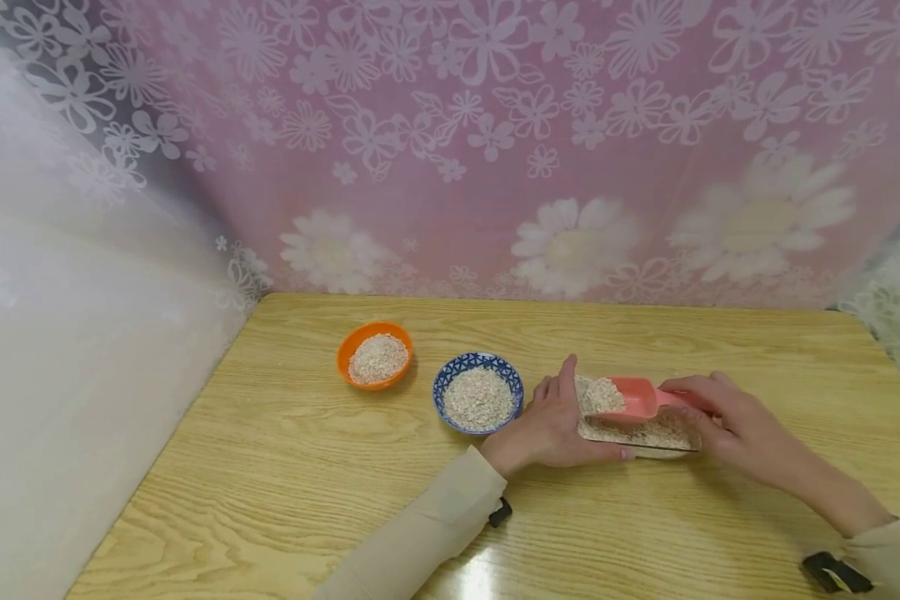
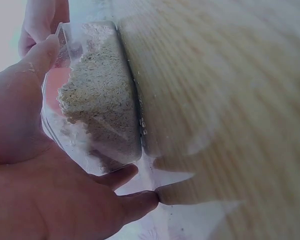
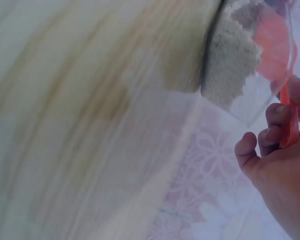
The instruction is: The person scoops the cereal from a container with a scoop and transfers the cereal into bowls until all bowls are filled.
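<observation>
At the right of the table, a clear rectangular container (image 1: 675, 452) holds oat flakes (image 2: 102, 85). My left hand (image 1: 551, 427) grips its left end, thumb along the near side and fingers on the far side. My right hand (image 1: 742, 423) holds the handle of a coral-pink scoop (image 1: 636, 397) from the right. The scoop lies over the container opening, its mouth toward my left hand, with a heap of oats (image 1: 603, 394) in it. Through the clear wall in the right wrist view, the scoop's bowl (image 3: 272, 45) shows above the oats.
A blue-and-white patterned bowl (image 1: 440, 392) of oats stands just left of my left hand. Farther back and left is an orange bowl (image 1: 350, 346), also with oats. Behind the wooden table (image 1: 270, 467) hangs a pink flowered curtain (image 1: 435, 225).
</observation>
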`<action>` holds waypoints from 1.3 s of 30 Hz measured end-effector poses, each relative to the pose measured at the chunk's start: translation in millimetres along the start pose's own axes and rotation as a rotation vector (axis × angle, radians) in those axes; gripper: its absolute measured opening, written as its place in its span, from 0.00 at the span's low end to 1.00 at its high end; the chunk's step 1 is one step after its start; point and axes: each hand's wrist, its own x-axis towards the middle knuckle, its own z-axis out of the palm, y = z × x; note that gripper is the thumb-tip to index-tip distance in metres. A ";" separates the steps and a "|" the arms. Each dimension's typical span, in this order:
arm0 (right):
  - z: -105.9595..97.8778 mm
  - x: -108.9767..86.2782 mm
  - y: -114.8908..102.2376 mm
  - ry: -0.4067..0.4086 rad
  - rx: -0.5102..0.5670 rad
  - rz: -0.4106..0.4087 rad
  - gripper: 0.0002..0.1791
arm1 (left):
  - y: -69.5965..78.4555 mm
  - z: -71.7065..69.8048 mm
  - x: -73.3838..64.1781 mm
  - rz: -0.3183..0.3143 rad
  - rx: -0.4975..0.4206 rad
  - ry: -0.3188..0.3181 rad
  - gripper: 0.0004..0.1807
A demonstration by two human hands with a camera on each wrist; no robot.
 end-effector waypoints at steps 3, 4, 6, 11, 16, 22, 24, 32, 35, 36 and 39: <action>-5.7 -5.6 1.4 -0.003 0.031 0.066 0.19 | 0.2 -0.2 -0.1 -0.004 0.000 0.000 0.73; -7.3 -7.4 1.5 -0.004 0.044 0.096 0.18 | 0.3 -0.3 0.0 -0.005 0.003 -0.001 0.73; -9.9 -10.9 1.7 0.004 0.087 0.142 0.17 | 0.2 -0.3 0.0 -0.006 0.003 0.001 0.73; -13.0 -13.2 -0.2 0.111 0.248 0.171 0.18 | 0.3 -0.1 -0.2 -0.007 0.003 0.002 0.73; -15.4 -11.2 -5.0 0.231 0.355 0.196 0.17 | 3.2 -3.0 -2.2 0.003 -0.014 0.013 0.75; -16.9 -7.9 -11.3 0.275 0.360 0.243 0.16 | 5.0 -21.6 -9.2 0.131 -0.038 0.066 0.68; -16.6 -6.6 -12.4 0.275 0.349 0.247 0.16 | 1.9 -31.8 -14.0 0.186 -0.041 0.088 0.64; -16.5 3.6 -15.6 0.238 0.302 0.222 0.18 | -40.5 -71.3 -34.7 0.233 -0.001 0.217 0.59; -15.3 9.1 -18.5 0.216 0.267 0.203 0.18 | -63.0 -82.5 -43.3 0.200 0.030 0.239 0.60; -14.7 11.1 -19.6 0.210 0.248 0.194 0.18 | -70.2 -85.3 -46.5 0.183 0.030 0.240 0.60; -13.1 16.3 -23.4 0.189 0.196 0.169 0.18 | -89.5 -90.0 -54.3 0.149 0.036 0.232 0.61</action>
